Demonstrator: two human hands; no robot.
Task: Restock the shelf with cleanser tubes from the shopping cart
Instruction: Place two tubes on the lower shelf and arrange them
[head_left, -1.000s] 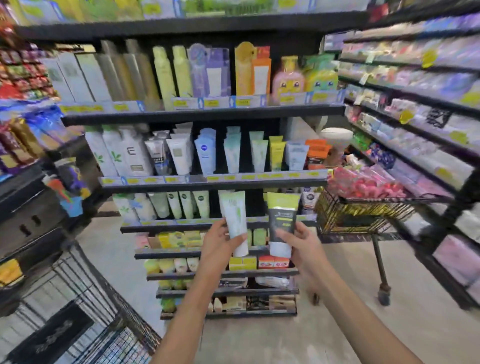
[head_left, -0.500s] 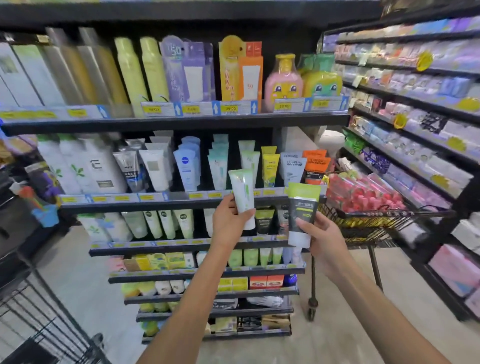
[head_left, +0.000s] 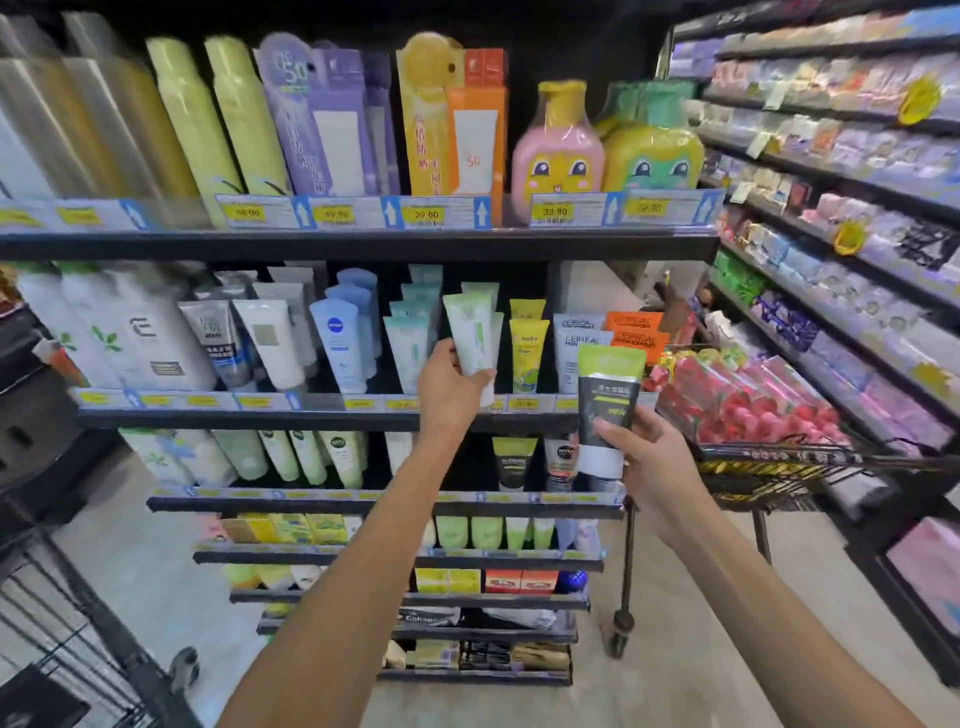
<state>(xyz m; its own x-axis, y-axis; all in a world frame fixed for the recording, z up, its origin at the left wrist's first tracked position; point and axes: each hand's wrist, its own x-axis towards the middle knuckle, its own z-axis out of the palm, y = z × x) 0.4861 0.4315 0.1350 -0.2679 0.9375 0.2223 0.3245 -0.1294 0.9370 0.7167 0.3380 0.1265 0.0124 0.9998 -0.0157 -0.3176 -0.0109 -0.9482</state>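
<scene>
Metal shelf (head_left: 332, 420), glossy tubes (head_left: 471, 332) (both hands (head_left: 448, 387)).

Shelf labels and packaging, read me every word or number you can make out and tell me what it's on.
"NIVEA": blue tube.
"L'OREAL MEN EXPERT": grey tube and orange box.
"50": orange sunscreen pack.
"29.00": yellow price tag.
"39.00": price tag under the pink bottle.
"MEN": black-and-green tube in the right hand.
Other tags and packaging: blurred.
</scene>
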